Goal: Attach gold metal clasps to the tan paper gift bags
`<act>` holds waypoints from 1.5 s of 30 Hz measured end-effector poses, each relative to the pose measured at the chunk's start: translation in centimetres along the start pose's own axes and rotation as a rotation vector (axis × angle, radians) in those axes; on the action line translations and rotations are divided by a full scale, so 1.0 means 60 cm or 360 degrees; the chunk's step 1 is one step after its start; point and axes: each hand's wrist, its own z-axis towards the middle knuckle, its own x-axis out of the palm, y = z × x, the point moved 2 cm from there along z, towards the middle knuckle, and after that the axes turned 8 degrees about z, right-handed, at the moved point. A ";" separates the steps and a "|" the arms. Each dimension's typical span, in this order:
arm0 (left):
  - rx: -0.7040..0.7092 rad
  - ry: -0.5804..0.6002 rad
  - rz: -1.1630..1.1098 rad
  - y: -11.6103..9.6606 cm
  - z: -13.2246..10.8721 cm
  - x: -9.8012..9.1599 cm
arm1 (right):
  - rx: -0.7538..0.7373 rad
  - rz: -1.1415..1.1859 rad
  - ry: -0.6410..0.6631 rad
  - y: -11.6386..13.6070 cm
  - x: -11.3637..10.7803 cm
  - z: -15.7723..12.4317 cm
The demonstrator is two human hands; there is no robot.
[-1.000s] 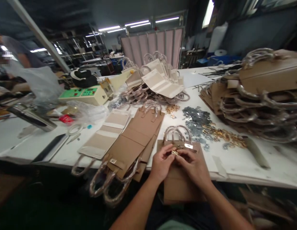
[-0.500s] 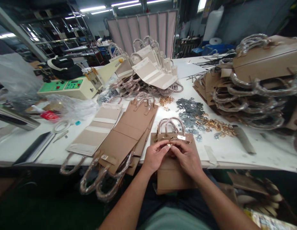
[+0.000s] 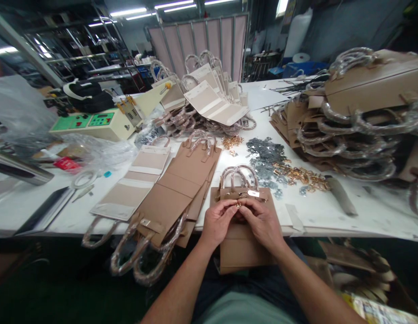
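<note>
Pinches a small gold clasp point(image 3: 238, 205) between the fingertips of the left hand point(image 3: 218, 223) and the right hand point(image 3: 262, 223), both curled shut on it, thumbs meeting over the front of a tan bag point(image 3: 241, 252). Looks like the fitting step: seating the clasp on the bag's front flap, just near of a shiny plate point(image 3: 253, 193) fixed there. Calls next, at a guess, for a steady press with the clasp kept square and centred on the flap, and no creasing of the panel. Cannot tell under the fingers whether the clasp is seated yet.

Has the bag lying flat, far half on the near edge of the desk point(image 3: 330, 216), near half overhanging toward the lap. Sets its long axis near to far, with the handles point(image 3: 238, 174) pointing far and the bottom pointing near.

Shows, far and right of the handles, loose gold fittings point(image 3: 301, 176) and grey plates point(image 3: 264, 155) scattered on the desk. Shows, to the left, a stack of flat bags point(image 3: 182, 189) hanging over the edge, and at far right a tall pile of bags point(image 3: 364, 112).
</note>
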 end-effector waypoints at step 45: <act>-0.0589 -0.0159 -0.0606 -0.036 -0.003 -0.003 | -0.0334 -0.0117 0.0012 0.090 0.016 -0.006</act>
